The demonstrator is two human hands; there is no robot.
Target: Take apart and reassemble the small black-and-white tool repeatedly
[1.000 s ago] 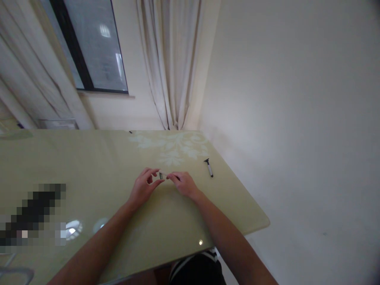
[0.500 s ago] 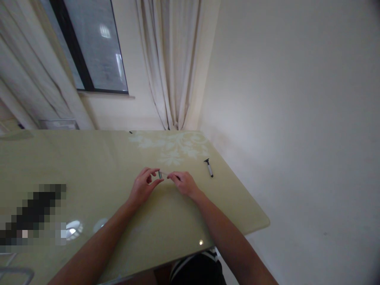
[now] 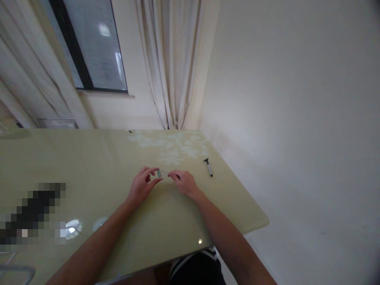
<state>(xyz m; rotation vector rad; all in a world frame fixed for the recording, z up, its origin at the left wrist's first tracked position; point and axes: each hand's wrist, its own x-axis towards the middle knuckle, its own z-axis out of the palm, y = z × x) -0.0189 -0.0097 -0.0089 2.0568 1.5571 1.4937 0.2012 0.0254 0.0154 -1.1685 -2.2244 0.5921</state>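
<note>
Between the thumb and fingers of my left hand (image 3: 142, 184) is a small razor cartridge (image 3: 159, 173), gripped by its ends and held upright above the table. My right hand (image 3: 183, 182) is closed, just to the right, around a thin tool (image 3: 165, 172) whose narrow light tip reaches to the cartridge. Most of that tool is hidden in the fingers. A razor (image 3: 208, 167) with a black head and a grey and black handle lies on the table (image 3: 160, 221), right of my right hand.
A small black item (image 3: 130, 131) lies at the table's far edge. On the left is a pixelated dark area (image 3: 35, 209). A metal frame (image 3: 18, 269) shows at the lower left. The table's right corner (image 3: 264, 221) borders a white wall.
The cartridge has turned slightly in my left hand. Both hands stay almost in the same place, and the whole view has shifted a very little.
</note>
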